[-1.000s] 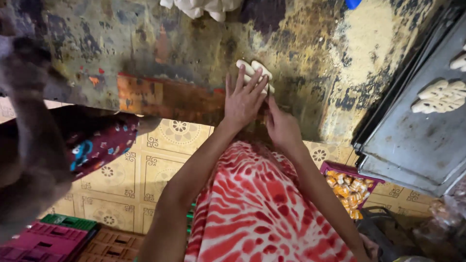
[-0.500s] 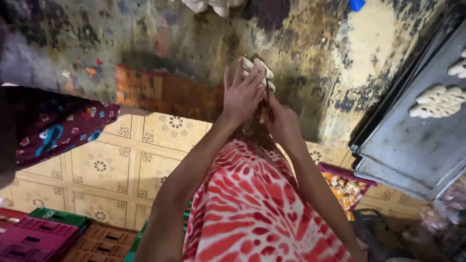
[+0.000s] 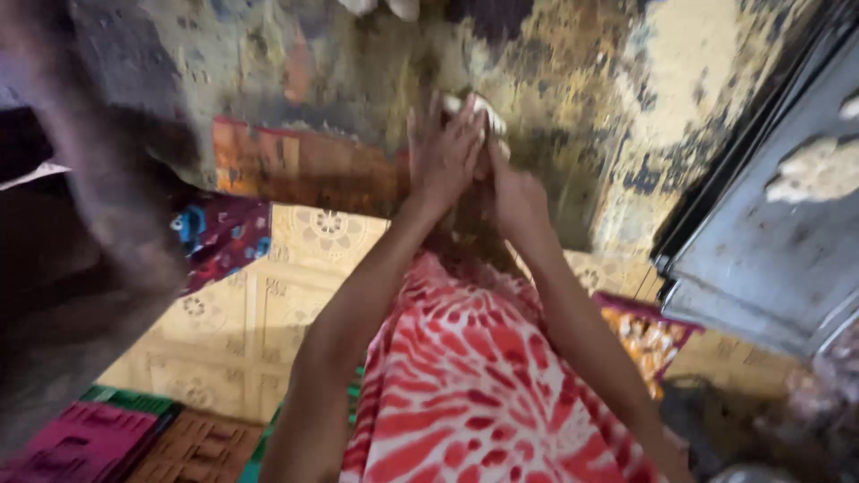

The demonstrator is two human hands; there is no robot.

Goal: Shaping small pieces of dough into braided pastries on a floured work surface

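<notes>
Worktop [image 3: 268, 72], dark and heavily stained, is filling the upper half of the frame; a grey metal tray [image 3: 761, 259] is lying at the right edge, carrying a pale moulded piece [image 3: 814, 174]. Below, you are wearing a red-and-white patterned garment [image 3: 474, 394] at lower centre, and patterned yellow floor tiles [image 3: 242, 304] are showing at lower left beside coloured crates [image 3: 98, 438].

Your left hand [image 3: 443, 161] is lying flat at upper centre, fingers straight and pressed close together, palm bearing down on a pale dough piece [image 3: 479, 112] that is resting on the worktop. Your right hand [image 3: 514, 192] is touching it just to the right; motion blur is hiding whether its fingers are spread or curled.

The dough piece is probably soft, light and easily deformed, perhaps slightly tacky. You are best lifting it from underneath at its edges with flat fingers, not pinching its middle, which would likely mar its shape.
</notes>
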